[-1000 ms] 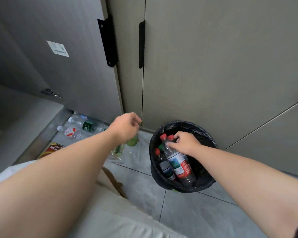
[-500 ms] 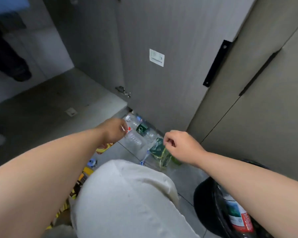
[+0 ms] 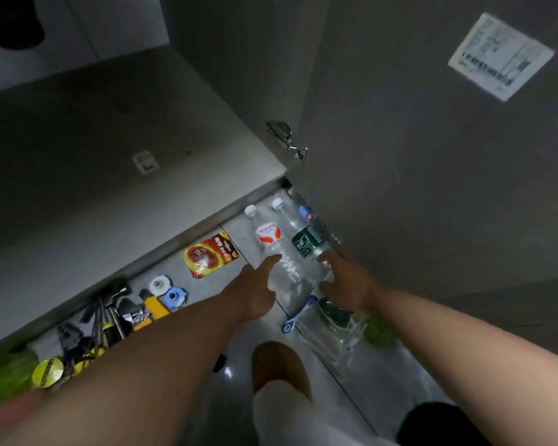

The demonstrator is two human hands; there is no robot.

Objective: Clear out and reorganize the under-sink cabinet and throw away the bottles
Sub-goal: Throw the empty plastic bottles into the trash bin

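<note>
The red-label bottle point(image 3: 269, 238) is touched by the left hand point(image 3: 257, 294), cap toward upper left; the green-label bottle point(image 3: 307, 243) lies at the right hand point(image 3: 347, 281); both hands are found spread, nothing gripped.

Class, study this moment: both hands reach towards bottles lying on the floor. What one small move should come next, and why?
Probably close each hand round a bottle: the left hand on the red-and-white-labelled bottle, the right hand on the green-labelled bottle. Both hands are open with fingertips at those bottles, neither gripped yet, and the bottles are to be thrown away.
</note>
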